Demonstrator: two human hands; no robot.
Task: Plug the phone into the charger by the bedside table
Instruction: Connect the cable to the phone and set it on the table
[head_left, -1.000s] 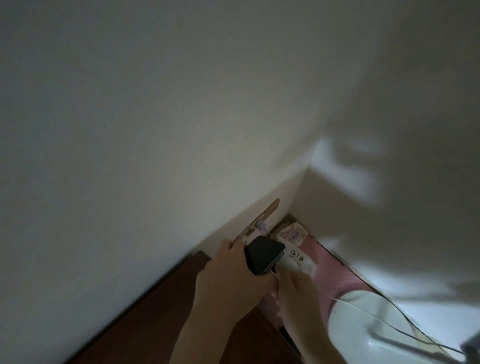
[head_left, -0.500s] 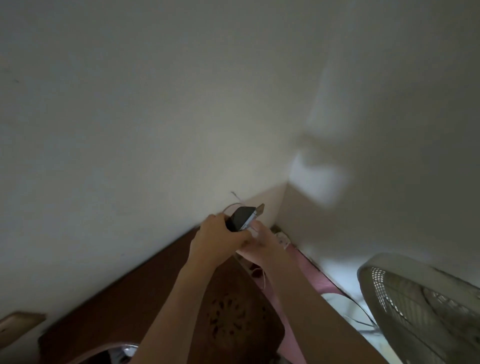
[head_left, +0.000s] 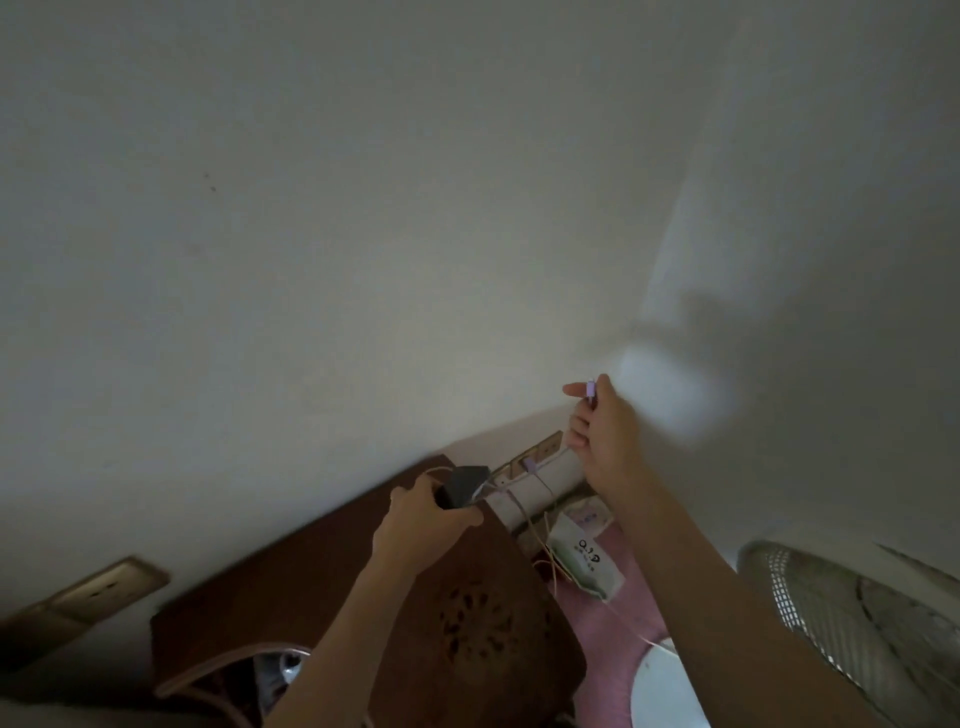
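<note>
My left hand (head_left: 426, 512) grips a dark phone (head_left: 464, 486) edge-on above the far corner of the brown wooden bedside table (head_left: 363, 587). My right hand (head_left: 605, 436) is raised near the wall corner and pinches the lilac plug of a charger cable (head_left: 590, 389) between thumb and fingers. The thin pale cable runs down from that hand toward a gold wall socket (head_left: 535, 457), where a lilac charger piece (head_left: 529, 464) sits. The plug and the phone are apart.
A white packet with dark print (head_left: 584, 558) lies on a pink surface beside the table. A white fan (head_left: 852, 623) stands at the lower right. Another gold socket plate (head_left: 104, 584) is on the wall at lower left. Loose cords hang by the table.
My hands were together at the phone; now the right hand has lifted up and to the right with the cable plug. The left hand has dropped slightly with the phone. The view shifted.
</note>
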